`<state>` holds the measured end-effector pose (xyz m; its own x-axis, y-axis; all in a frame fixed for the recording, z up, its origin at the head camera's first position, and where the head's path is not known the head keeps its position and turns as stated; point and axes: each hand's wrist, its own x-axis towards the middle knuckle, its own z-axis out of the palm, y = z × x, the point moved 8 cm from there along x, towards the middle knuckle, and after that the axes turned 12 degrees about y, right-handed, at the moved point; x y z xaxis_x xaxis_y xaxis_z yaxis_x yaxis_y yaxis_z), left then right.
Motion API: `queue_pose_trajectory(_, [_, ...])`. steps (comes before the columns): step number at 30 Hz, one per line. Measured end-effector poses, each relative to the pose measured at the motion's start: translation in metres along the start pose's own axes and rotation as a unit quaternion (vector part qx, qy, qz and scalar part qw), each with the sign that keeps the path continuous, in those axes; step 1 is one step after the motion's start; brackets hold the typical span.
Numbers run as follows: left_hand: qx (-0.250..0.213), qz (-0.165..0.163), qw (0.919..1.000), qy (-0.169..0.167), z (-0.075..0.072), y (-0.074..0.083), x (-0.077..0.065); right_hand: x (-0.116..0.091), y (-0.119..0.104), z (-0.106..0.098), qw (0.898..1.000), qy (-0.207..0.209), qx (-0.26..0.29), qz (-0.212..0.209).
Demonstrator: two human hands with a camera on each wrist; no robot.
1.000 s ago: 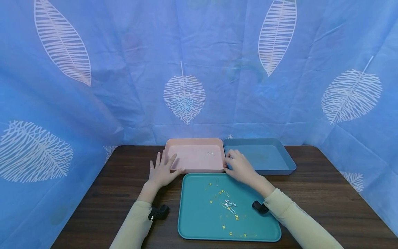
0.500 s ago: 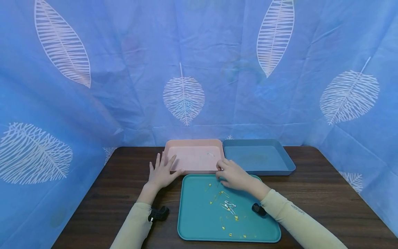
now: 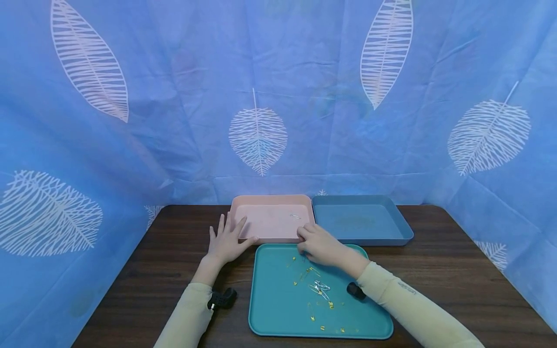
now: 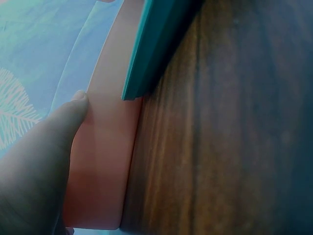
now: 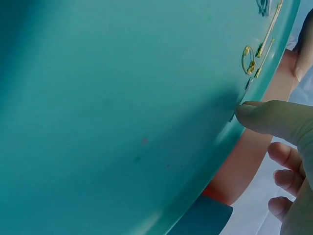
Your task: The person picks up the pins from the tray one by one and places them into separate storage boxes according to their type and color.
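Observation:
My left hand (image 3: 227, 245) lies with spread, straight fingers over the near left corner of the pink tray (image 3: 243, 240). Its thumb (image 4: 63, 120) touches the tray's front wall in the left wrist view. At the far edge of the teal tray (image 3: 278, 314), my right hand (image 3: 321, 245) has curled fingers. Thumb and forefinger pinch a silver safety pin (image 5: 248, 84) low against the tray surface; the forefinger is mostly hidden behind the thumb. Gold safety pins (image 5: 248, 59) lie just beyond it. Several silver and gold pins (image 3: 321, 287) are heaped mid-tray. One silver pin (image 3: 295, 216) lies inside the pink tray.
A blue tray (image 3: 361, 220) stands against the pink tray's right side. All three trays sit on a dark wooden table (image 3: 444, 280). A blue leaf-patterned cloth (image 3: 304, 145) hangs behind and at both sides.
My right hand has moved left and slightly nearer, from the border of the pink and blue trays to the teal tray's far edge. The left hand has stayed put.

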<state>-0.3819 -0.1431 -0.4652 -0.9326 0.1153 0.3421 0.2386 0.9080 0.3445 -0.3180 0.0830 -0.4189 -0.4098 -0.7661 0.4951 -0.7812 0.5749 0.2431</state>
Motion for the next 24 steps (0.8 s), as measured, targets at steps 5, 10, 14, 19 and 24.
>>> queue_pose_trajectory(5, [0.005,0.000,1.0000,-0.003,0.0018,-0.0001,0.0000,-0.0009,-0.0011,0.0032,1.000,-0.010,-0.010,-0.003])
queue_pose_trajectory(10, [0.005,-0.002,1.0000,-0.003,0.0012,0.0003,0.0001,-0.0017,-0.0006,0.0033,1.000,-0.012,-0.015,-0.001])
queue_pose_trajectory(14, [0.007,-0.001,1.0000,0.002,0.0008,-0.0003,0.0004,-0.0015,0.0001,0.0019,1.000,-0.010,-0.017,0.000])
queue_pose_trajectory(19, [0.005,-0.001,1.0000,0.005,-0.0006,0.0002,0.0001,-0.0015,0.0011,0.0014,1.000,-0.012,-0.017,0.003])
queue_pose_trajectory(24, [0.005,-0.002,1.0000,0.003,0.0001,0.0000,0.0004,-0.0013,0.0018,0.0009,1.000,-0.010,-0.018,0.003])
